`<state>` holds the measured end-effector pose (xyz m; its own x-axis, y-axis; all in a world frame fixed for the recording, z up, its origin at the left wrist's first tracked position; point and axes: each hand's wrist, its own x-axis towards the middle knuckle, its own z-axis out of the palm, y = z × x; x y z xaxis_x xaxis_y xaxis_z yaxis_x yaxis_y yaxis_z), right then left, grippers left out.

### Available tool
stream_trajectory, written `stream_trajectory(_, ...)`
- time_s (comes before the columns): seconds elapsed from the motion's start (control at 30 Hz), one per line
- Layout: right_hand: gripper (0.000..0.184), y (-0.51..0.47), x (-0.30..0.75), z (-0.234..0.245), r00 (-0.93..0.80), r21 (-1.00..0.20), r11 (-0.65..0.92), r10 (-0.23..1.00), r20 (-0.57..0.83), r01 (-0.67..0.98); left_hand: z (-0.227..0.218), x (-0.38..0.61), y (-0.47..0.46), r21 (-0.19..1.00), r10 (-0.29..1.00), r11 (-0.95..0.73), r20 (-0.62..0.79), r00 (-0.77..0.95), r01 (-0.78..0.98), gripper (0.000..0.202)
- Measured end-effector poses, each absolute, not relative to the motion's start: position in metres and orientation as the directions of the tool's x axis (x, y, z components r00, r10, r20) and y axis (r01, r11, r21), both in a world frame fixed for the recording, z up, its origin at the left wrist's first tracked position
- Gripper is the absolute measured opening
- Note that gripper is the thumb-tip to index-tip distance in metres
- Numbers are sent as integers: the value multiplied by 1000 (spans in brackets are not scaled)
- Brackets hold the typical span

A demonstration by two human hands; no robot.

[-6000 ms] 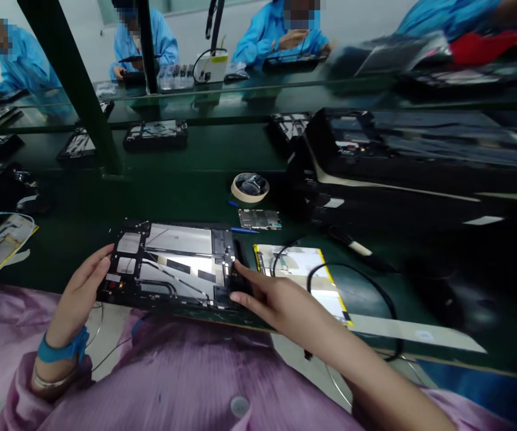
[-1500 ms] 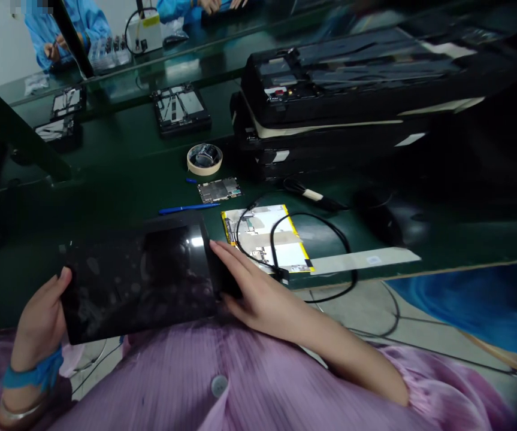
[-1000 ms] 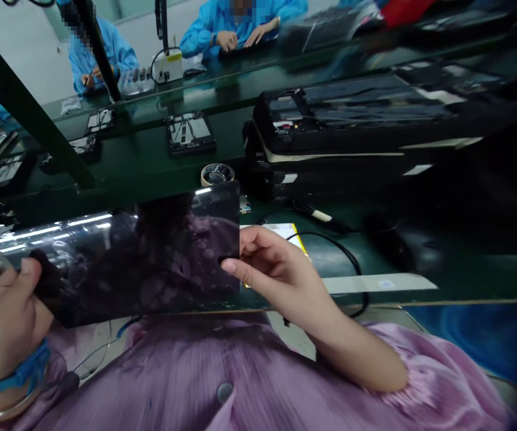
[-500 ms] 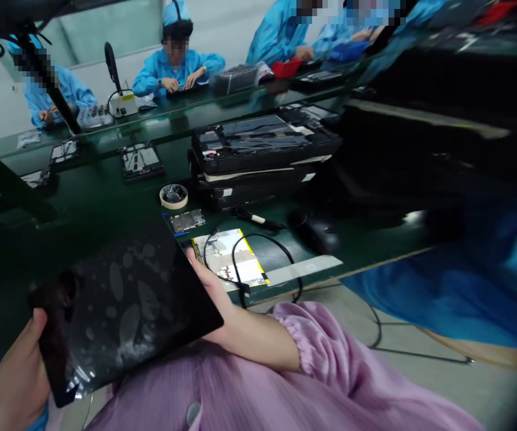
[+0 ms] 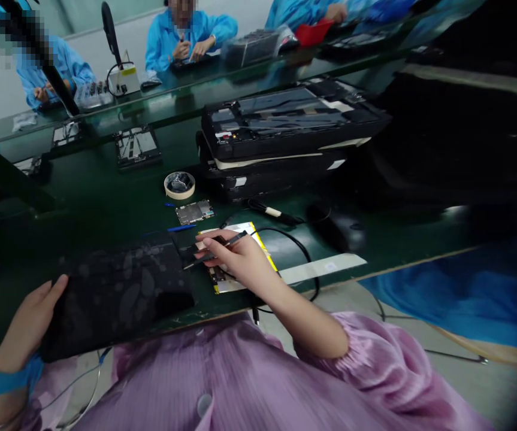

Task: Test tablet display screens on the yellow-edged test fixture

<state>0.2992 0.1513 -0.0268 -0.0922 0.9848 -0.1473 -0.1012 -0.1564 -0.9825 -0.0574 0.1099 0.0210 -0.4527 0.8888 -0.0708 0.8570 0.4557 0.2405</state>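
Note:
A dark glossy tablet [image 5: 118, 287] lies at the table's front edge, with pale bubble-like marks across its face. My left hand [image 5: 29, 323] grips its left end, thumb on top and the other fingers partly hidden. Right of the tablet, my right hand [image 5: 235, 257] is closed on slim dark tweezers [image 5: 238, 237], whose pointed end reaches toward the tablet's right side. Beneath that hand is a white flat battery pack [image 5: 240, 227] with yellow edging, partly covered. A small circuit board [image 5: 194, 212] and a blue strip [image 5: 181, 228] lie just beyond.
A tape roll [image 5: 180, 185] sits behind the circuit board. Stacked black tablet housings [image 5: 285, 131] rise at centre right. A black mouse [image 5: 336, 227], a bundled cable [image 5: 276, 212] and a pale strip [image 5: 325, 267] lie to the right. Co-workers in blue [image 5: 190, 36] sit across the table.
The tablet has come down from a raised, tilted hold to the table edge. My right hand has left it and moved right, taking up the tweezers. My left hand keeps its grip.

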Motion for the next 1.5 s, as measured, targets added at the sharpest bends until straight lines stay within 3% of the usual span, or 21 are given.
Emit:
stream_trajectory(0.1, 36, 148, 304, -22, -104, -993, -113, 989, -109, -32, 51, -45, 104, -23, 891, 448, 94, -444, 894, 51)
stream_trajectory(0.17, 33, 146, 308, -18, -109, -997, -73, 991, -74, 12, 68, -22, 106, -51, 955, 218, 219, -202, 975, 48)
stream_trajectory(0.23, 29, 144, 313, -14, -116, -998, -43, 992, -48, 41, 73, 14, 118, 53, 967, -153, 215, 138, 987, 40)
stream_trajectory(0.3, 26, 143, 316, -12, -128, -998, -15, 991, -23, 64, 65, 56, 140, 123, 887, -458, 136, 442, 880, 38)
stream_trajectory(0.43, 18, 145, 322, -14, -129, -987, 54, 991, 35, 150, 32, 119, 188, 236, 636, -741, -55, 770, 629, 30)
stream_trajectory(0.53, 17, 147, 327, -17, -105, -969, 77, 993, 53, 236, 19, 134, 203, 225, 563, -771, -199, 802, 596, 33)
stream_trajectory(0.63, 17, 148, 329, -19, -134, -960, 88, 990, 53, 267, 19, 133, 199, 196, 597, -745, -229, 769, 637, 43)
stream_trajectory(0.7, 16, 148, 328, -19, -164, -961, 83, 986, 40, 265, 18, 133, 193, 302, 660, -671, -172, 731, 677, 36)
stream_trajectory(0.8, 14, 149, 325, -16, -155, -964, 64, 988, 24, 259, 11, 139, 185, 581, 760, -534, 12, 650, 614, 22)
stream_trajectory(0.87, 14, 149, 324, -16, -124, -970, 51, 992, 21, 238, 5, 144, 181, 631, 790, -532, 131, 599, 564, 22)
stream_trajectory(0.93, 15, 149, 324, -18, -105, -981, 26, 994, 6, 194, 0, 146, 177, 534, 765, -614, 223, 604, 581, 13)
stream_trajectory(1.03, 16, 148, 328, -24, -118, -981, 22, 993, -2, 195, -2, 144, 172, 290, 637, -770, 298, 711, 568, 5)
stream_trajectory(1.13, 17, 148, 334, -33, -191, -897, 182, 975, 111, 404, 0, 139, 169, 101, 553, -828, 311, 773, 552, 18)
stream_trajectory(1.2, 20, 148, 339, -39, -263, -736, 359, 932, 249, 574, 1, 136, 168, 27, 545, -824, 313, 778, 566, 21)
stream_trajectory(1.3, 19, 146, 346, -47, -342, -532, 510, 856, 386, 675, -1, 131, 168, -7, 560, -809, 291, 775, 588, 22)
stream_trajectory(1.5, 9, 138, 350, -60, -388, -570, 556, 831, 399, 605, -6, 128, 168, 49, 593, -798, 250, 766, 601, 24)
